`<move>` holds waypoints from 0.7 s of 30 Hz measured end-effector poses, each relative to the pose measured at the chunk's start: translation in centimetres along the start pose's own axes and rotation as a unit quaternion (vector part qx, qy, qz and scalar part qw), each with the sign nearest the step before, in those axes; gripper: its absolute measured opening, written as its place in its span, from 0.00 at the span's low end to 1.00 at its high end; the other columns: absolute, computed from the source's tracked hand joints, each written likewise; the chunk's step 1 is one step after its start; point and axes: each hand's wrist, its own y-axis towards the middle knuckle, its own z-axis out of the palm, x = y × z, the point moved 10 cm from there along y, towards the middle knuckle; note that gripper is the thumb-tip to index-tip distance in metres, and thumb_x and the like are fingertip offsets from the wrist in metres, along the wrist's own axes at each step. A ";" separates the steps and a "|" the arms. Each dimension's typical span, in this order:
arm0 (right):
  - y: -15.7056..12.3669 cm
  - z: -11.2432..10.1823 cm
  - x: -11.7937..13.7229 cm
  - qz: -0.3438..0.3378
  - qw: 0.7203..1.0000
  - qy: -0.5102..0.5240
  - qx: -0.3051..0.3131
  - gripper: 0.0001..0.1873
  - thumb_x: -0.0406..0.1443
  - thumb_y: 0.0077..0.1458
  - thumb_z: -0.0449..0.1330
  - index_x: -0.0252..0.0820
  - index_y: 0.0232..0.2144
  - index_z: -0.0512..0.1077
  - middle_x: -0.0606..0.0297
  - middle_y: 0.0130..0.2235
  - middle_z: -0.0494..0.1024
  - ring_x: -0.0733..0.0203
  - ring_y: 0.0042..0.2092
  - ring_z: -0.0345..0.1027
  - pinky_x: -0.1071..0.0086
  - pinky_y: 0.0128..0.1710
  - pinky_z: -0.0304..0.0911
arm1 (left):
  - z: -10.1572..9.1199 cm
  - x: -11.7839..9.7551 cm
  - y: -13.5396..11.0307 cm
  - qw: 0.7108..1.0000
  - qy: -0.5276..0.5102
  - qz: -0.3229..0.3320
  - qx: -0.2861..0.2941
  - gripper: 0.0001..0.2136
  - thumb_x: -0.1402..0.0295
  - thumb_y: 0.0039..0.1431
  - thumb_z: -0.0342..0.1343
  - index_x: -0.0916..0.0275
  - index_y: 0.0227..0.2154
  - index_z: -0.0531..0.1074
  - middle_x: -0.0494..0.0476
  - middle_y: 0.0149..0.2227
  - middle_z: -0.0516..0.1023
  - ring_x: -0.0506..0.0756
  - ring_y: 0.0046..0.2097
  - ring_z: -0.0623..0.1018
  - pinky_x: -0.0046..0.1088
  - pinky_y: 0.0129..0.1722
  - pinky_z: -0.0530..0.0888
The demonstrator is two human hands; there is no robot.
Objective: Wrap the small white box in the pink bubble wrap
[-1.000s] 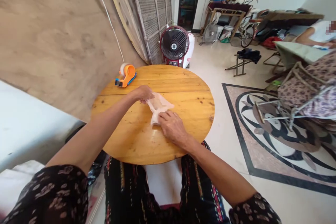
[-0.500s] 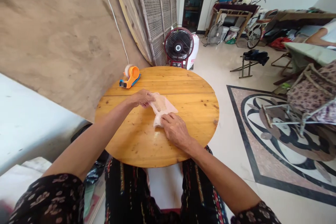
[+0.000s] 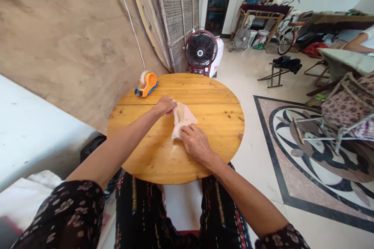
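A small pale pink cloth (image 3: pixel 183 116) lies crumpled near the middle of a round wooden table (image 3: pixel 216 124). My left hand (image 3: pixel 165 105) pinches the cloth's far left corner, fingers closed on it. My right hand (image 3: pixel 195 142) rests on the cloth's near edge with fingers curled, pressing it down onto the wood. Both forearms reach in from the near side, in dark flowered sleeves.
An orange tape dispenser (image 3: pixel 147 83) sits at the table's far left edge. A red floor fan (image 3: pixel 201 52) stands behind the table beside woven panels. Another person's arm (image 3: pixel 357 42) shows at a table at far right, near a folding frame with patterned cloth (image 3: pixel 347 111).
My left hand has drawn the cloth's corner up and a little right, bunching the cloth narrower. My right hand stays on its near edge. The view shifted slightly.
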 end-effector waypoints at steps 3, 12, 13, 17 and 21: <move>0.1 -0.1 0.1 0.000 1.000 0.003 0.005 0.07 0.27 0.58 0.55 0.39 0.36 0.72 0.57 0.43 0.75 0.53 0.44 0.60 0.62 0.41 0.60 | 0.6 0.2 -0.2 0.998 -0.052 -0.021 0.019 0.03 0.72 0.52 0.56 0.63 0.28 0.67 0.52 0.19 0.73 0.51 0.23 0.76 0.23 0.23 0.66; 0.0 0.2 -0.1 0.005 1.000 -0.001 0.010 0.08 0.28 0.59 0.54 0.39 0.38 0.72 0.57 0.45 0.75 0.54 0.44 0.61 0.63 0.41 0.60 | 1.5 1.4 -3.3 0.957 -0.287 0.014 0.039 0.14 0.67 0.52 0.60 0.63 0.39 0.65 0.55 0.27 0.78 0.53 0.30 0.80 0.28 0.32 0.74; 0.0 0.1 -0.2 0.007 1.000 -0.002 0.011 0.09 0.28 0.59 0.54 0.39 0.38 0.73 0.57 0.45 0.75 0.54 0.44 0.61 0.63 0.42 0.60 | 1.6 1.7 -3.7 0.953 -0.301 0.024 0.031 0.15 0.67 0.50 0.61 0.64 0.39 0.65 0.55 0.28 0.78 0.53 0.30 0.79 0.29 0.33 0.75; 0.1 0.0 -0.2 0.014 1.000 -0.011 0.018 0.10 0.28 0.60 0.53 0.39 0.39 0.73 0.57 0.46 0.75 0.54 0.45 0.61 0.63 0.42 0.61 | 2.2 1.1 -4.9 0.950 -0.282 0.130 0.023 0.10 0.68 0.45 0.59 0.65 0.32 0.70 0.54 0.29 0.78 0.52 0.32 0.78 0.27 0.35 0.73; 0.2 0.0 -0.1 0.019 0.999 -0.011 0.030 0.11 0.29 0.60 0.52 0.40 0.40 0.74 0.56 0.45 0.75 0.53 0.44 0.61 0.62 0.41 0.61 | 2.7 0.5 -5.8 0.960 -0.175 0.217 -0.013 0.08 0.66 0.48 0.53 0.65 0.28 0.74 0.51 0.27 0.77 0.51 0.29 0.75 0.25 0.30 0.70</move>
